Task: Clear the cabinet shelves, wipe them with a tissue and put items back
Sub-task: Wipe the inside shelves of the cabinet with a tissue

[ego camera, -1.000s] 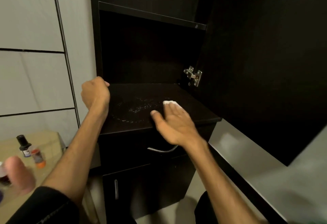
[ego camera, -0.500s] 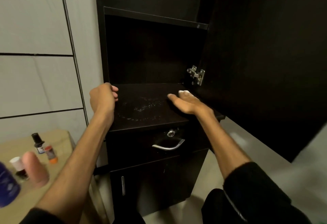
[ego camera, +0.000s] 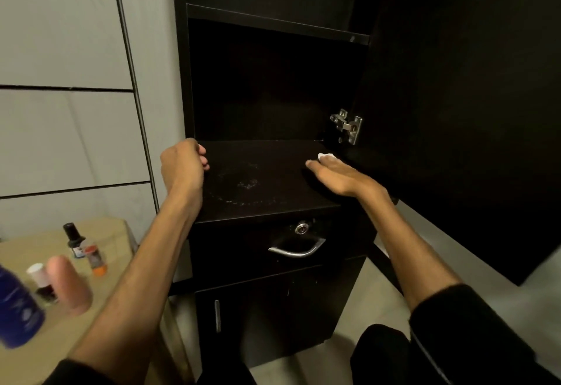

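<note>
A black cabinet stands open, its lower shelf (ego camera: 273,156) bare with pale dusty smears in the middle. My right hand (ego camera: 337,176) lies flat on the shelf's right side, pressing a white tissue (ego camera: 326,156) that peeks out past the fingertips. My left hand (ego camera: 182,163) is curled into a fist and rests against the shelf's left front corner, holding nothing I can see. The upper shelf (ego camera: 273,24) is dark and looks bare.
The open cabinet door (ego camera: 455,111) hangs at the right on a metal hinge (ego camera: 347,126). Below the shelf are a drawer with a curved handle (ego camera: 296,249) and lock. A beige table (ego camera: 112,232) at left carries several small bottles, a blue bottle (ego camera: 18,308) and a pink cylinder (ego camera: 68,284).
My right hand slid the tissue from the shelf's front middle toward the right rear near the hinge. The left fist stayed at the left edge. The view shifted slightly.
</note>
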